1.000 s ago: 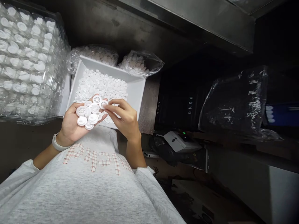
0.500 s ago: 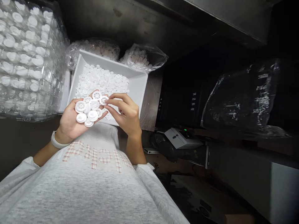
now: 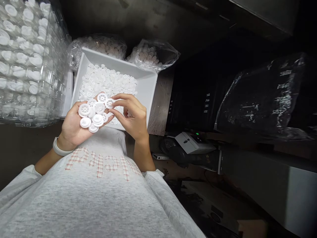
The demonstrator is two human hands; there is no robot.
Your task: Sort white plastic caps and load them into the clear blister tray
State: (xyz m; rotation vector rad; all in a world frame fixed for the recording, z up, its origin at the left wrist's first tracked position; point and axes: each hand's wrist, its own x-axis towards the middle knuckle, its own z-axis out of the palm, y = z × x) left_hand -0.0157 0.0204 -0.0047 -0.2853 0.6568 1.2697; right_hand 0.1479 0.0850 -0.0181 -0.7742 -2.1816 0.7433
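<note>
My left hand (image 3: 71,127) is cupped palm up and holds a heap of several small white plastic wheel-shaped discs (image 3: 95,112). My right hand (image 3: 131,117) is beside it, its thumb and fingertips pinched on one disc (image 3: 109,103) at the right edge of the heap. Both hands hover over the near edge of a white tray (image 3: 146,89) filled with many more of the same white discs (image 3: 106,81). A white band sits on my left wrist (image 3: 59,148).
Stacked clear blister trays (image 3: 27,59) loaded with white parts stand at the left. Two clear bags of white discs (image 3: 153,54) lie behind the tray. A dark plastic-wrapped bulk (image 3: 260,99) fills the right; a small grey device with a green light (image 3: 193,142) sits below it.
The hands with the discs have shifted slightly up in view as the camera tilted; the right fingers stay pinched at the heap's edge.
</note>
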